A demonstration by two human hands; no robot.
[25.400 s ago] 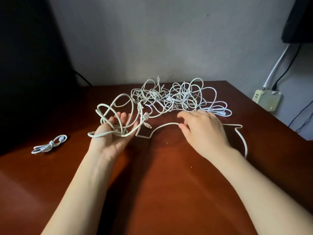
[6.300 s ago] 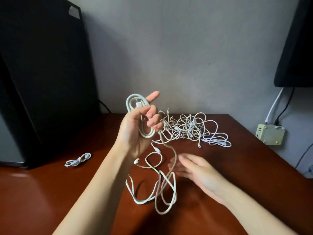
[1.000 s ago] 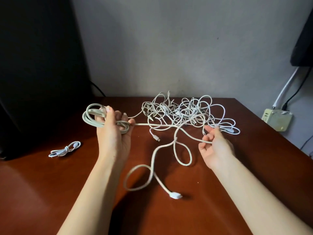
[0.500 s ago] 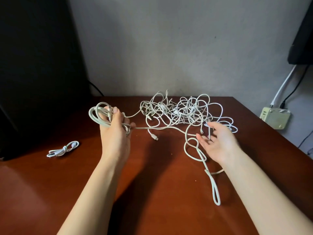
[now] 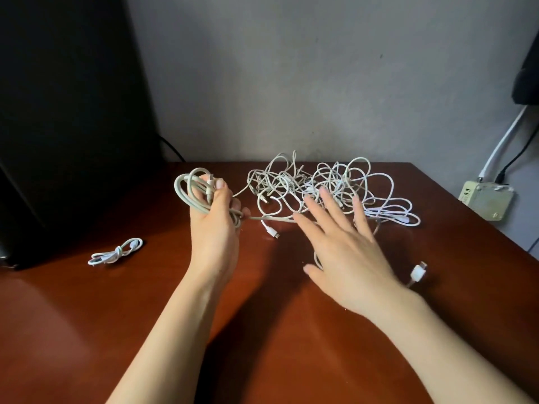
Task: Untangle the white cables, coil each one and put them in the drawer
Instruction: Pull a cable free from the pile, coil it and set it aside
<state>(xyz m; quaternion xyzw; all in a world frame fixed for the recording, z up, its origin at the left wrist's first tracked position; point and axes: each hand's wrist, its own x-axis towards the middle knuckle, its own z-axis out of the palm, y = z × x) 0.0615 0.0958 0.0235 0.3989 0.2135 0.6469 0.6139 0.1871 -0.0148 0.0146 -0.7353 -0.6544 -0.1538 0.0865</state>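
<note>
A tangle of white cables [image 5: 326, 188] lies at the back of the brown table [image 5: 262, 330]. My left hand [image 5: 215, 228] is shut on a half-wound coil of thicker off-white cable [image 5: 189, 193], held just above the table. That cable runs right from my fist, passes under my right hand, and ends in a white plug [image 5: 418, 272] on the table. My right hand [image 5: 341, 246] hovers flat over the cable with fingers spread, holding nothing. One small tied white cable [image 5: 116, 253] rests at the left. No drawer is in view.
A large black object [image 5: 67, 112] stands at the left rear of the table. A beige power adapter [image 5: 485, 199] with cords hangs on the wall at the right. A grey wall closes the back.
My right hand has let go of the cable's loose end and spread open, moving forward and left. The plug end now lies to the right of that hand. My left hand kept its coil.
</note>
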